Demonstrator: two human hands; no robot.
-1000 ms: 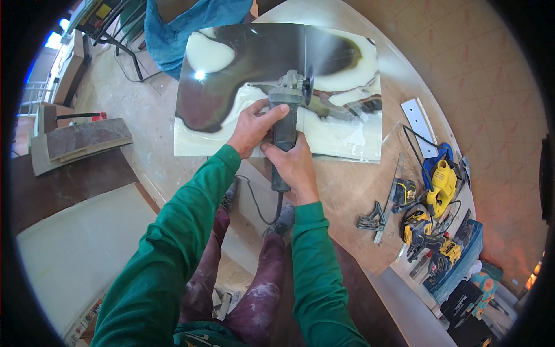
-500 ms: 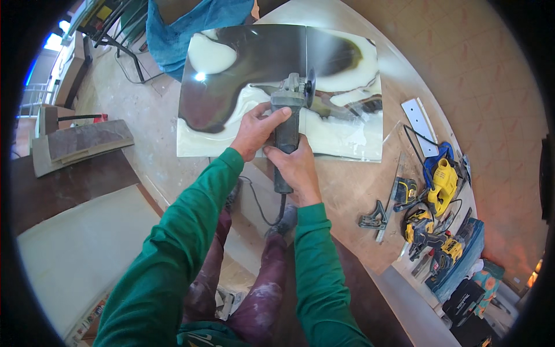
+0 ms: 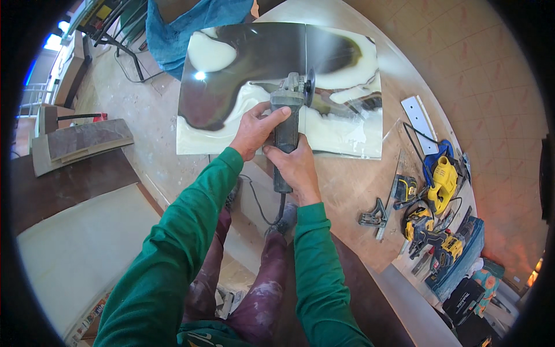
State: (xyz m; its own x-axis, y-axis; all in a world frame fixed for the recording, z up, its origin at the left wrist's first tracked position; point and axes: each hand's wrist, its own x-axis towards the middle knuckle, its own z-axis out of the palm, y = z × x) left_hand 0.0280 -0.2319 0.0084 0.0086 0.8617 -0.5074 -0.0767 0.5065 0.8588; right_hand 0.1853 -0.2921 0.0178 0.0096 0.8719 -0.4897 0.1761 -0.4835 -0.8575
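Observation:
An angle grinder point(image 3: 287, 124) with a dark grey body is held upright in both my hands, its disc point(image 3: 310, 87) standing edge-on at the upper right of the head. My left hand point(image 3: 254, 130) grips the body just below the gear head, thumb across the front. Lower down, my right hand point(image 3: 296, 168) wraps around the handle near the cord. Beneath the grinder lies a glossy panel point(image 3: 219, 92) with dark and cream swirls and a straight line running through its far part. Whether the disc touches the panel I cannot tell.
The panel rests on a wooden table point(image 3: 341, 196). At the right are a combination square point(image 3: 376, 217), a tape measure point(image 3: 404, 189), a yellow corded power tool point(image 3: 443, 182) and a cordless drill point(image 3: 448, 248). A blue cloth point(image 3: 170, 43) hangs at far left; a slab point(image 3: 87, 141) sits left.
Almost nothing differs. The panel's near edge sits very slightly higher in the picture; both hands keep the same hold on the grinder.

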